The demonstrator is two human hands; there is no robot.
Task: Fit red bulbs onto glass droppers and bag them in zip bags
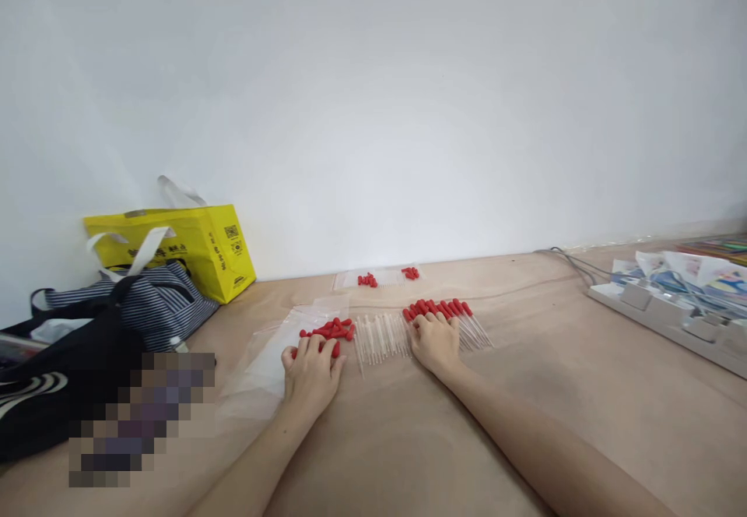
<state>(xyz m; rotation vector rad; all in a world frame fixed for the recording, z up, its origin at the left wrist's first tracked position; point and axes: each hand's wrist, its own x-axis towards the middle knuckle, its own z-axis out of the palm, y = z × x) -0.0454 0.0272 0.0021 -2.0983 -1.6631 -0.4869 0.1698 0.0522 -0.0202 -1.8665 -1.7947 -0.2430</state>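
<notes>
Two rows of clear glass droppers with red rubber bulbs lie on the beige table. My left hand (311, 373) rests palm down on the left row of droppers (327, 332), fingers curled over a few red bulbs. My right hand (435, 340) lies on the right row of droppers (444, 311), fingertips touching the red bulbs. Between the hands sits a bundle of clear glass tubes (380, 338). A clear plastic bag (274, 353) lies under and left of my left hand.
Farther back lies another clear bag with a few red bulbs (386, 276). A yellow shopping bag (180, 248), a striped bag (145, 303) and a black bag (52, 377) stand at the left. A white power strip (665, 311) with cables and papers lies at the right.
</notes>
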